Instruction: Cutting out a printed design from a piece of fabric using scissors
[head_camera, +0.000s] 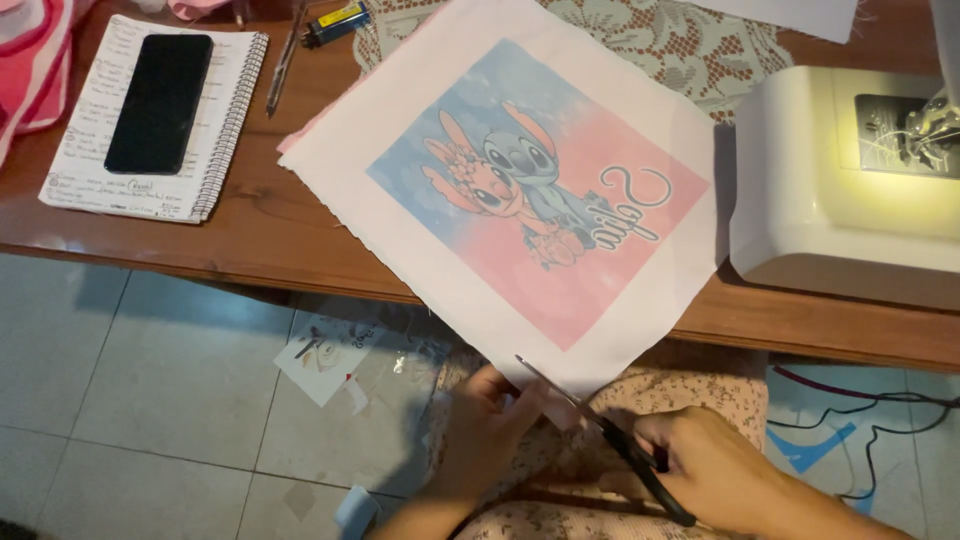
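Printed white fabric square (520, 190) overhangs table, scissors (610, 440) at corner.

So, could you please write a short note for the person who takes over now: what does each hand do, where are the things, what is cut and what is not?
Left hand: pinches the near corner of the printed fabric square, which hangs over the table edge.
Right hand: holds the black scissors, blades open at that corner.
Things: most of the fabric lies on the table, left of the sewing machine; a phone lies on a notebook at far left.
Done: fabric scraps lie on the floor.
Left: a white margin still surrounds the picture on all sides.
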